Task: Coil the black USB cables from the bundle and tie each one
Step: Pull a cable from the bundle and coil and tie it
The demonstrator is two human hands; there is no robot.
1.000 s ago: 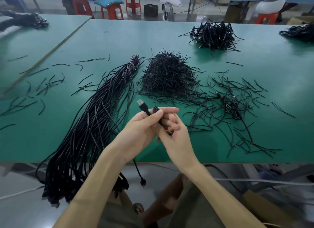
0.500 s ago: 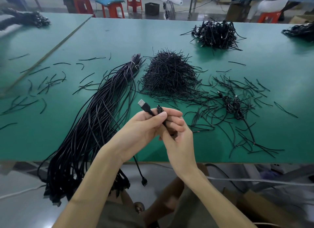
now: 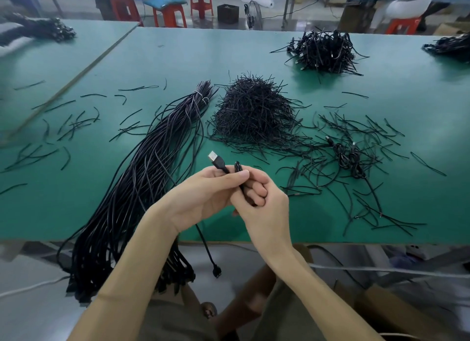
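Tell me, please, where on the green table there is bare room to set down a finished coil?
Bare green lies along the far edge of the table, between the long cable bundle and the far heap of cables, and right of that heap. The near-right is crowded with loose ties beside the tie pile; scattered ties dot the left.

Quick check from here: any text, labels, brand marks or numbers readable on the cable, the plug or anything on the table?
None can be read.
USB plug held in the left hand: no marking visible.
Cable bundle, tie pile and table: no print.
Cardboard boxes at the back: too blurred to tell.
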